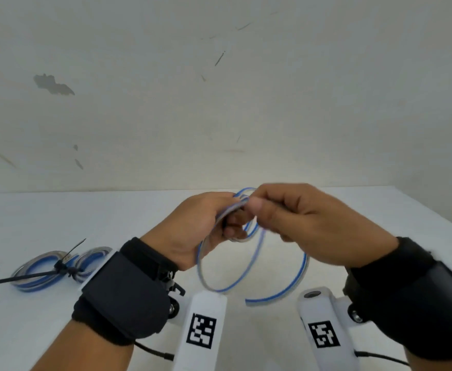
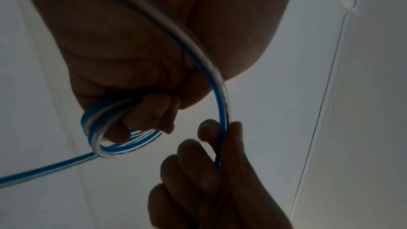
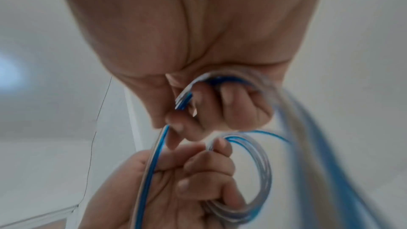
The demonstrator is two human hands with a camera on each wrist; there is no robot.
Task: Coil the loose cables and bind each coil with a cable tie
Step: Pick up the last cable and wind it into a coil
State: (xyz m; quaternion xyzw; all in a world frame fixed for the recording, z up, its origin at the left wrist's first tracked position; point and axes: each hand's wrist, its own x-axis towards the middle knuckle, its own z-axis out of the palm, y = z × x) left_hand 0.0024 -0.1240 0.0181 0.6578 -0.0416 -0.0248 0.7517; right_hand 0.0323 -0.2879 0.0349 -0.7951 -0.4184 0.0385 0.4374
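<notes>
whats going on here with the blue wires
A person is winding a blue-and-clear cable into a coil above a white table. The left hand grips the loops made so far; the right hand pinches the next stretch and feeds it in. A tail hangs loose. On the table's left lie finished coils, bound with black cable ties.

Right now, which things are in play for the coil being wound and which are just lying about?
In play:
- left hand, gripping the wound loops
- right hand, pinching the strand
- blue-and-white cable

Lying about:
- two coils already bound with black cable ties
- white table
</notes>
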